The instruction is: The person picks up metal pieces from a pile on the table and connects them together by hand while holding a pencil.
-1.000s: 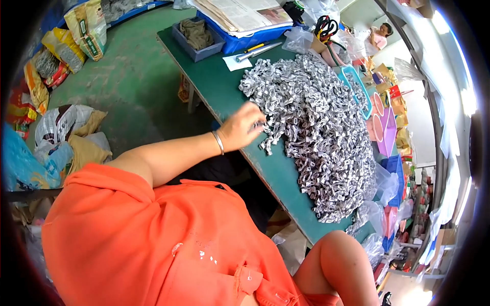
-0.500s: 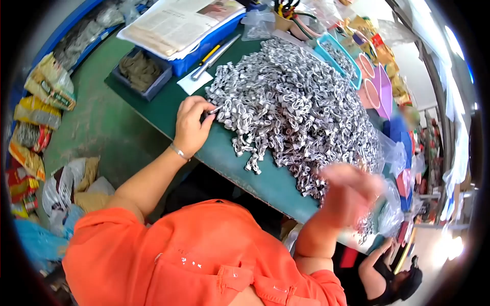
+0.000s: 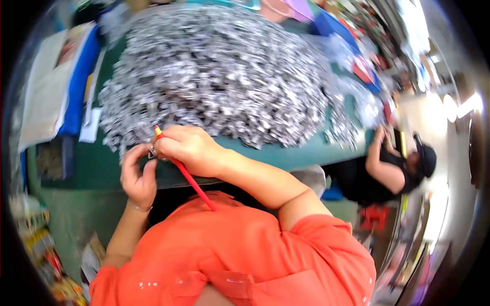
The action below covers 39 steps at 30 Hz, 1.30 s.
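Right hand point(image 3: 193, 152): clenched on red pen point(image 3: 190, 178), shaft slanting far-left to near-right. Left hand point(image 3: 139, 178): pinching clip point(image 3: 152, 151), just left of right-hand grip, by table's point(image 3: 291, 159) near edge; clip's axis unclear. Heap point(image 3: 219, 76) beyond, toward far edge.

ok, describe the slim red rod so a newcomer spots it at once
Start at the heap of small grey pieces on the green table. At its near edge, the person's right hand grips the red rod. Red with a yellow band near its tip, it stands out against the grey.
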Motion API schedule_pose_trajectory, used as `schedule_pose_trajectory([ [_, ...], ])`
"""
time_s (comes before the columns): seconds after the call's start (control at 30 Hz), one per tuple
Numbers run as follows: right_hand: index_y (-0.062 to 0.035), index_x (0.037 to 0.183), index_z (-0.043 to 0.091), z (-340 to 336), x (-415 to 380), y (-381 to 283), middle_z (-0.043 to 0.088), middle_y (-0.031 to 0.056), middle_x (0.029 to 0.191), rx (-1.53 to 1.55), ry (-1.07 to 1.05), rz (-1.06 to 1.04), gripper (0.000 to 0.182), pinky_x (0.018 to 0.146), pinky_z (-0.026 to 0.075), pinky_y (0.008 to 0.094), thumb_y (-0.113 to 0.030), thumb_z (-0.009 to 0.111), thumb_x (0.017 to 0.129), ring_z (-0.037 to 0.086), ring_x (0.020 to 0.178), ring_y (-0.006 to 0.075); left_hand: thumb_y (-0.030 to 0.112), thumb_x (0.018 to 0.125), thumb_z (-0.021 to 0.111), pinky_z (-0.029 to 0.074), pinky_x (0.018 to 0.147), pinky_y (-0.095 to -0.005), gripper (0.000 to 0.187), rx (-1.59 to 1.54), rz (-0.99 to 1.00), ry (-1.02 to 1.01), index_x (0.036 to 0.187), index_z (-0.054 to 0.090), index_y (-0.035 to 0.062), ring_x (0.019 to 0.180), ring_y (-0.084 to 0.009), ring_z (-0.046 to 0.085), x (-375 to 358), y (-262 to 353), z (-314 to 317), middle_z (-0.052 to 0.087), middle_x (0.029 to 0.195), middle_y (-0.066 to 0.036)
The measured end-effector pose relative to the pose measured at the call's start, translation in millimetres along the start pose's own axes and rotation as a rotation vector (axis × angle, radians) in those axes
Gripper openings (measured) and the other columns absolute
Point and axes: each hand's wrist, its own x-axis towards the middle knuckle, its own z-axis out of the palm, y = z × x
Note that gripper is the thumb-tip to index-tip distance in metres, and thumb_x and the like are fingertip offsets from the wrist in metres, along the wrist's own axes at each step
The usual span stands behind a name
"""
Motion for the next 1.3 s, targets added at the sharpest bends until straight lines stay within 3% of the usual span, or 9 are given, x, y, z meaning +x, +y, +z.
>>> schedule_pose_trajectory([
  [0.23,-0.0051,0.075,0.049,-149,-157,13,0.055,0.0048,0.071,-0.586,0.971,0.656,0.019,0.06,0.045,0.0246,0.001,0.067,0.071,0.055,0.064,0.0127,-0.005,0.08,0.052,0.044,0.071,-0.0245,0.029,0.078,0.06,-0.198,0.109,0.046,-0.0041,0.081,-0.0172,0.053,-4,1,8,0.05,0.104,-0.014],
  [0.37,-0.0043,0.078,0.049,-235,-294,12,0.056,0.0089,0.071,-1.144,0.953,1.079,0.024,0.064,0.045,0.0319,-0.003,0.07,0.066,0.055,0.064,0.0224,-0.009,0.079,0.051,0.042,0.065,-0.0223,0.019,0.156,0.036,-0.251,0.098,0.051,-0.0039,0.075,-0.0159,0.051,1,8,11,0.053,0.093,-0.012],
  [0.47,-0.0047,0.08,0.05,-264,-332,13,0.056,0.0086,0.071,-1.076,1.012,1.311,0.023,0.064,0.046,0.0311,-0.004,0.069,0.067,0.056,0.065,0.0219,-0.01,0.078,0.054,0.04,0.059,-0.0212,0.018,0.233,0.056,-0.255,0.094,0.052,-0.0026,0.069,-0.0139,0.048,1,9,12,0.054,0.091,-0.011],
  [0.67,-0.0045,0.074,0.049,-285,-356,46,0.056,0.0066,0.063,-1.098,0.769,1.205,0.021,0.053,0.044,0.0288,-0.01,0.068,0.072,0.054,0.057,0.0141,-0.005,0.064,0.068,0.042,0.057,-0.0264,0.024,0.402,-0.027,-0.487,0.086,0.059,0.0001,0.062,-0.0183,0.05,9,25,29,0.057,0.077,-0.008],
  [0.7,-0.0048,0.077,0.05,-285,-348,44,0.057,0.01,0.066,-1.086,0.854,1.194,0.018,0.06,0.045,0.0318,-0.008,0.067,0.071,0.056,0.061,0.0221,-0.004,0.065,0.068,0.043,0.058,-0.0282,0.022,0.451,-0.007,-0.51,0.084,0.059,-0.0001,0.065,-0.0209,0.053,10,25,31,0.058,0.077,-0.009],
  [0.83,-0.0042,0.074,0.049,-288,-353,50,0.058,0.0068,0.071,-0.957,0.948,0.958,0.013,0.065,0.045,0.0296,-0.005,0.061,0.078,0.056,0.068,0.0174,-0.001,0.067,0.067,0.046,0.065,-0.0315,0.015,0.54,0.006,-0.484,0.08,0.06,-0.0002,0.073,-0.0263,0.059,9,23,44,0.061,0.08,-0.012],
  [1.0,-0.0046,0.077,0.042,-204,-239,12,0.059,0.0121,0.075,-0.254,0.985,0.671,0.015,0.067,0.045,0.0274,0.003,0.054,0.082,0.056,0.07,0.0185,0.0,0.069,0.068,0.047,0.066,-0.0293,0.012,0.486,0.044,-0.433,0.078,0.061,-0.0017,0.073,-0.0239,0.059,15,22,59,0.06,0.079,-0.012],
  [1.13,-0.0067,0.076,0.04,-125,-162,-22,0.061,0.0142,0.075,0.323,0.436,0.454,0.022,0.061,0.044,0.0287,0.007,0.058,0.075,0.054,0.067,0.0179,-0.004,0.074,0.063,0.043,0.053,-0.021,0.008,0.459,0.12,-0.281,0.081,0.06,-0.0014,0.062,-0.0129,0.055,16,22,49,0.058,0.078,-0.009],
  [1.3,-0.006,0.075,0.044,-47,-97,4,0.059,0.0103,0.079,0.167,-0.007,0.266,0.03,0.06,0.045,0.0334,0.002,0.07,0.064,0.055,0.069,0.0267,-0.004,0.075,0.062,0.041,0.05,-0.0193,0.009,0.519,0.071,-0.241,0.083,0.06,-0.0008,0.058,-0.0099,0.052,7,29,36,0.057,0.08,-0.008],
])
